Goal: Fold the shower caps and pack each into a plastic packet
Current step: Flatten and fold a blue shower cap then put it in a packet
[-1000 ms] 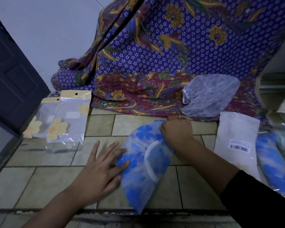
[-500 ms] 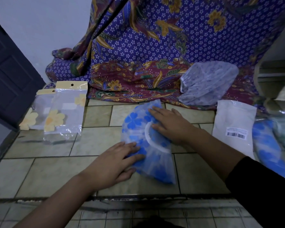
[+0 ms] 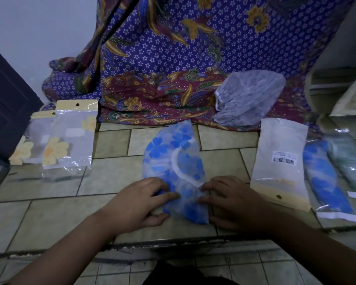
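A translucent shower cap with blue flowers [image 3: 171,159] lies folded lengthwise on the tiled floor [image 3: 49,212], its white elastic band showing as a curve. My left hand [image 3: 142,202] grips the cap's near left edge, thumb on top. My right hand [image 3: 232,199] pinches the near right edge with curled fingers. An empty plastic packet with a barcode label [image 3: 280,161] lies flat just right of the cap. A grey-white shower cap [image 3: 249,97] sits unfolded on the batik cloth behind.
Two packets with yellow-flower caps [image 3: 70,136] lie at the left by a dark door [image 3: 4,99]. Packed blue [image 3: 325,177] and green [image 3: 349,161] caps lie at the far right. Purple batik cloth [image 3: 173,58] drapes behind. The tiled step's edge [image 3: 152,243] runs beneath my wrists.
Both hands slid from the cap's middle and far end down to its near end. The cap now lies straighter, pointing away from me.
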